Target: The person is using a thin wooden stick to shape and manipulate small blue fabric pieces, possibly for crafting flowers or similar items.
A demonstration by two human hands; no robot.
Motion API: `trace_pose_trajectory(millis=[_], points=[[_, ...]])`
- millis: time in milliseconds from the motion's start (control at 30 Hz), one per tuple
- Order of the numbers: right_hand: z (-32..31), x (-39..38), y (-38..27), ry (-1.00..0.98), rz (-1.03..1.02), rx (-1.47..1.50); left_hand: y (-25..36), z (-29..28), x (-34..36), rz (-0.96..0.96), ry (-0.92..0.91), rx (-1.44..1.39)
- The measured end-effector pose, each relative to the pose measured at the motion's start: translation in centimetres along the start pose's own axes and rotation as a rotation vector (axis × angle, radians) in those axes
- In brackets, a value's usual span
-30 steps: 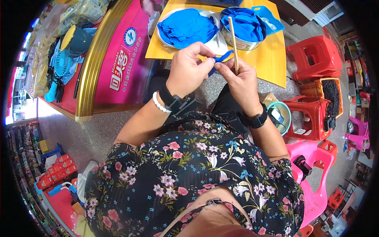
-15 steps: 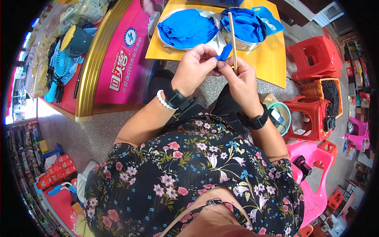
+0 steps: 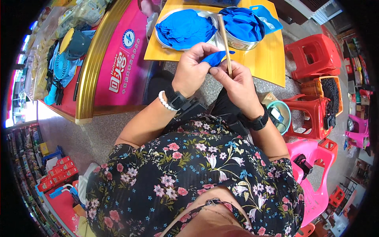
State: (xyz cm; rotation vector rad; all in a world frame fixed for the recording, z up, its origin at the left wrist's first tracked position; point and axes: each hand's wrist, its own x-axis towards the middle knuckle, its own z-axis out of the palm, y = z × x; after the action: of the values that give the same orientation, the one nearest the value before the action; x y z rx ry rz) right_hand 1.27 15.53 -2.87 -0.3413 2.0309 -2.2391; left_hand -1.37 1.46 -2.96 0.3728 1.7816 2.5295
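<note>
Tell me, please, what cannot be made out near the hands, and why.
All in the head view:
Slim tan wooden stick: lower end, seemingly hidden by the right hand.
Small blue piece: part, covered by the left hand.
Round patterned tin: bottom inside, under crumpled blue sheets.
Dark blue container: far part, cut off by the upper edge.

Left hand (image 3: 193, 69): fingers bent, pinching a folded blue piece (image 3: 213, 59). Right hand (image 3: 240, 81): grasping a slender wooden stick (image 3: 223, 37), top leaning slightly left; tip of blue piece visible beyond it. Yellow counter (image 3: 270, 69): one white-rimmed dish (image 3: 169, 47), heaped with blue sheets (image 3: 185, 29); one round tin (image 3: 244, 44) beside it, likewise filled; one blue plastic tray (image 3: 259, 9), adjoining. At left: pink counter (image 3: 112, 51), gold-edged. At right: red stools (image 3: 329, 44); pink chair (image 3: 319, 203).
</note>
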Motion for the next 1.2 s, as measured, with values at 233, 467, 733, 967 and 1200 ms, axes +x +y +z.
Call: trace_pose_trajectory(millis=[233,467,733,967,1200], points=[[-0.4,0.5,-3.6,0.233,-0.027,0.133,1.0,-0.4,-0.7,-0.128,-0.059,0.031],[-1.2,0.2,-1.9,-0.005,0.082,0.18,0.5,-0.3,-1.4,-0.052,0.013,-0.081],[-0.5,0.1,-2.1,-0.121,0.179,0.281,1.0,0.5,-1.7,-0.106,0.048,-0.274],[-1.0,0.0,-2.0,-0.168,0.286,0.377,0.8,0.0,-1.5,-0.04,-0.066,-0.22],[-0.5,0.3,-3.1,0.006,0.1,0.143,2.1,0.0,-0.6,-0.053,-0.033,-0.042]])
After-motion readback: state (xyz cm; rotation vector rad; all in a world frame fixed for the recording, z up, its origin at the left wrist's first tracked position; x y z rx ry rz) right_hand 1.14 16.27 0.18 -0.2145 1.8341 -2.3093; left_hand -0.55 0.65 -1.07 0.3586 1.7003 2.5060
